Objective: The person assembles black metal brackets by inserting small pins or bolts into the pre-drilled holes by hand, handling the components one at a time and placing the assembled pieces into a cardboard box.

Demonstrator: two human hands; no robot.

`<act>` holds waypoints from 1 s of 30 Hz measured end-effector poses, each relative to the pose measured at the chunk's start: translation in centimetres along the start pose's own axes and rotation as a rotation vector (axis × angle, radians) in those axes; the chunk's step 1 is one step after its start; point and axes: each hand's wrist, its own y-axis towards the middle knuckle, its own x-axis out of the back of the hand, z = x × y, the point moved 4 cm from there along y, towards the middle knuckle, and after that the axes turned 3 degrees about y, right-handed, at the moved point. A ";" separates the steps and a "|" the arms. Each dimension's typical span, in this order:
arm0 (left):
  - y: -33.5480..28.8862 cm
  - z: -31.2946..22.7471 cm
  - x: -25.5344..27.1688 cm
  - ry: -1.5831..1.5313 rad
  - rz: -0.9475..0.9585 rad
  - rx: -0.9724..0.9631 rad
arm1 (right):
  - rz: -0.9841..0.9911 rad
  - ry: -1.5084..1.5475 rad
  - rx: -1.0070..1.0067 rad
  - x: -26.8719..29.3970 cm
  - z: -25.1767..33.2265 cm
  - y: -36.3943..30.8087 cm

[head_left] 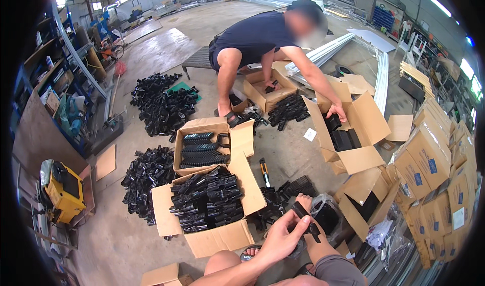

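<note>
Plainly, from the left, you have a yellow machine [65, 197] at the floor's edge, then a heap of loose black parts [146, 180] beside a packed carton [217, 240] filled with more of them. Beyond that, a co-worker [252, 33] in dark clothes leans forward, and an orange-and-black tool [264, 172] lies on the floor between the two of you. Your left hand [284, 239] comes up from the lower edge with its fingers closed in a pinch, thumb and fingers on a slim black piece [301, 211]. That piece lies ahead of the fingertips and to their right, its long axis slanting from upper left to lower right. What looks like your right hand [304, 200] sits close behind the upper end; the piece partly covers it, so you cannot tell how far its fingers are open or whether they hold anything. Just right are a clear plastic bag [321, 203], an open carton [380, 207] and stacked cartons [424, 159].
</note>
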 end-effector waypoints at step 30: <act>0.6 -1.1 -0.6 0.073 0.121 -0.149 | 0.185 1.739 -0.182 16.1 -8.0 -0.9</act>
